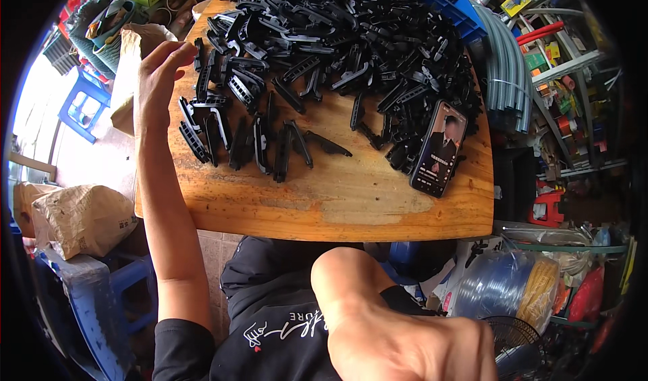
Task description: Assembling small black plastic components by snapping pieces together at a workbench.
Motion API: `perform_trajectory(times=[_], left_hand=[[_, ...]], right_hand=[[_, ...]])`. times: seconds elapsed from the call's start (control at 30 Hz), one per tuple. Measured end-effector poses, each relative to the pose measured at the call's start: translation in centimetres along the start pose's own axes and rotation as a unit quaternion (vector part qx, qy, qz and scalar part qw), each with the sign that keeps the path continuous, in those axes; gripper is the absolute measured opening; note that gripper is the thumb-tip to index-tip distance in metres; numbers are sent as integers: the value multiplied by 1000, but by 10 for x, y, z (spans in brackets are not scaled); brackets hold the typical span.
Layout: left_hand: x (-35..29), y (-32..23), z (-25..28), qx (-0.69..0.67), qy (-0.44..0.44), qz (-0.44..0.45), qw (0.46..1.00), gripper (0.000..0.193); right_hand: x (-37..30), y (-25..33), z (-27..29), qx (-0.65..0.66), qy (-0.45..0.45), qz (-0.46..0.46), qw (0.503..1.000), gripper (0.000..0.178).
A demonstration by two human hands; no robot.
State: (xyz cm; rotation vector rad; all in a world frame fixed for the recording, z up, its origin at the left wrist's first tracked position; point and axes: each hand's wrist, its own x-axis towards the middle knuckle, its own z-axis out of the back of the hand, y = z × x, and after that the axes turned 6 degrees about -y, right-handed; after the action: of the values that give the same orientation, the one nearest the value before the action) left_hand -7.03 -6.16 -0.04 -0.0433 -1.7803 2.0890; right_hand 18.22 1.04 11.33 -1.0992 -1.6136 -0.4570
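A large heap of black plastic clip parts (351,37) covers the far half of a wooden table (351,199). Nearer, several of the same parts (243,141) lie side by side in a row. My left hand (158,74) reaches out over the table's left edge, fingers apart and empty, its fingertips beside the parts at the heap's left end. My right hand (412,344) is close to the camera at the lower edge, away from the table, curled into a fist; nothing shows in it.
A smartphone (440,148) with a lit screen leans against the heap on the right. Blue crate (449,0) behind the heap. Grey hoses (506,77) and cluttered shelves to the right. Paper sack (84,219) and blue plastic stools (81,104) on the left.
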Motion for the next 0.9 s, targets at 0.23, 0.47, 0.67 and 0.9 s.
perform_trajectory(times=[0.23, 0.47, 0.67, 0.9], left_hand=[[3, 1, -2, 1, 4, 4, 1000, 26], [2, -1, -3, 1, 6, -3, 1000, 28], [-1, -2, -4, 3, -6, -6, 1000, 29], [2, 2, -3, 31, 18, 1, 999, 31]], right_hand=[[-7, 11, -17, 89, -100, -125, 983, 49], [-1, 16, -4, 25, 2, -165, 986, 47], [0, 15, 2, 53, -16, -182, 982, 49], [-2, 19, -7, 245, -112, -278, 922, 53]])
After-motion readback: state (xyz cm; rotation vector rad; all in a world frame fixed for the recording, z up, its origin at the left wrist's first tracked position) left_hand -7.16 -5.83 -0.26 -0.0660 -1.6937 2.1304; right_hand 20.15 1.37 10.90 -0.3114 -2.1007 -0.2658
